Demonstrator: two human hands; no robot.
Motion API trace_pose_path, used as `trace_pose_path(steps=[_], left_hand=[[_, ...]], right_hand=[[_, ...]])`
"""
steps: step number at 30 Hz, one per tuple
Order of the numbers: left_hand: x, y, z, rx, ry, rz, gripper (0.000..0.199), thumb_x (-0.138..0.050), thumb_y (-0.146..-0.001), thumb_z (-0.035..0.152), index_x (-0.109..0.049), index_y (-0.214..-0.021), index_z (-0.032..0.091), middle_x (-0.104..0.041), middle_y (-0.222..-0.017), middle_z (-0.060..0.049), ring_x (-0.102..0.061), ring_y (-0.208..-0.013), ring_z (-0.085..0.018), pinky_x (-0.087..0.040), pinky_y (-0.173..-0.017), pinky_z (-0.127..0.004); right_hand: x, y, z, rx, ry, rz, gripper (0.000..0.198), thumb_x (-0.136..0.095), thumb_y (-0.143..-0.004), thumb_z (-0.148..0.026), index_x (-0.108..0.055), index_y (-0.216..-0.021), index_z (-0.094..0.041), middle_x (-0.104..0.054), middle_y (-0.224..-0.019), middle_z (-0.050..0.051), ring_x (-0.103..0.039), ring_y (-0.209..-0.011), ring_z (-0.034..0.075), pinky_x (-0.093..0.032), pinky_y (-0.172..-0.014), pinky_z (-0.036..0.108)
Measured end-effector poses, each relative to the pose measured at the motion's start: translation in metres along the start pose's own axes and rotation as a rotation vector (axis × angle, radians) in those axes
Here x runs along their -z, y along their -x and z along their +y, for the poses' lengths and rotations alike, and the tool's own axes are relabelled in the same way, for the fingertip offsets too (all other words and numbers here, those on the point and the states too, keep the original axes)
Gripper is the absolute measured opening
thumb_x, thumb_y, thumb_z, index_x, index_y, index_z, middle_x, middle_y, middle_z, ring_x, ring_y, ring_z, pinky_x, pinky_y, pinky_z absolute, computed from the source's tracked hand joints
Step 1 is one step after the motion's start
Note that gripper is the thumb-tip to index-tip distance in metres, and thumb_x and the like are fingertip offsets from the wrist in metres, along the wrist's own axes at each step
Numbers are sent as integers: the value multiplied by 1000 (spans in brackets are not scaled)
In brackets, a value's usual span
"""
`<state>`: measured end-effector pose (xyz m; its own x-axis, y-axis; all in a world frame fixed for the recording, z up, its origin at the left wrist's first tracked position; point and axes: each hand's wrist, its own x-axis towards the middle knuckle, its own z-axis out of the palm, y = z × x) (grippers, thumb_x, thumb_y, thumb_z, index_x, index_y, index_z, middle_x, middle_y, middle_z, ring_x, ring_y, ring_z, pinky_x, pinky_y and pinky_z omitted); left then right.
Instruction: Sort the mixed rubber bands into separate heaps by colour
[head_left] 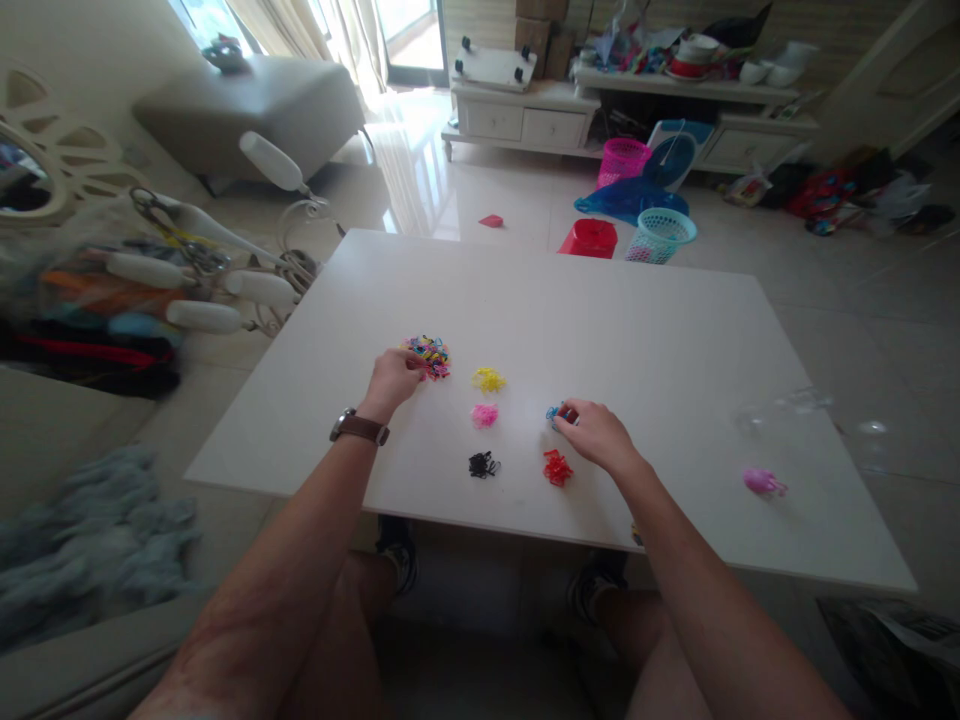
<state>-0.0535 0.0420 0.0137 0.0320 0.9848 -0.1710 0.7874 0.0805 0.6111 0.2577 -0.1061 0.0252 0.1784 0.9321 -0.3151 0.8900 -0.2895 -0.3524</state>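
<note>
Light pinches lifting 1 piece at a time would serve the left hand (394,380) best at the mixed pile (436,352), at 10 o'clock from the pink pile (484,416); the right hand (601,434) is best held low at the blue pile (552,414), pink's 3 o'clock. Both hands' fingers are drawn together, but whether they grasp any pieces cannot be told. The tabletop (637,320) bears 1 mixed and 5 single-colour piles: 1 pink, 1 blue, 1 yellow pile (489,379) at pink's 12, 1 black pile (482,465) at its 6, 1 red pile (557,469) at blue's 6.

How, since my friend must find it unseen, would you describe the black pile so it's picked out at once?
On the white table, a yellow pile, a pink pile and, nearest the near edge, the black pile form a column. This last one, left of the red pile, is the only all-black pile.
</note>
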Motion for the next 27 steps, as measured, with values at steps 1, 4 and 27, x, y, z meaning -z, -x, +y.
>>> trace_pose_path(steps=[1, 4, 27], left_hand=[[0, 0, 1, -1, -2, -3, 25, -64, -71, 16, -78, -91, 13, -75, -83, -9, -67, -76, -20, -48, -69, -25], [-1, -1, 1, 8, -7, 6, 24, -63, -70, 15, -79, -88, 14, -75, -82, -8, -67, -77, -20, -48, -69, -26], [-9, -5, -2, 36, 266, 20, 21, -71, -67, 24, -76, -84, 14, -72, -74, -6, -67, -74, -19, -52, -67, -25]], right_hand=[[0, 0, 0, 3, 4, 0, 20, -56, -86, -38, -70, -86, -25, -74, -84, 3, -64, -77, 18, -39, -65, 26], [-1, -1, 0, 4, 10, -5, 19, -56, -87, -38, -70, -85, -26, -74, -83, 2, -64, -77, 18, -39, -66, 26], [-3, 0, -2, 31, 21, -25, 18, -57, -85, -34, -72, -89, -26, -75, -85, 2, -65, -78, 18, -40, -65, 26]])
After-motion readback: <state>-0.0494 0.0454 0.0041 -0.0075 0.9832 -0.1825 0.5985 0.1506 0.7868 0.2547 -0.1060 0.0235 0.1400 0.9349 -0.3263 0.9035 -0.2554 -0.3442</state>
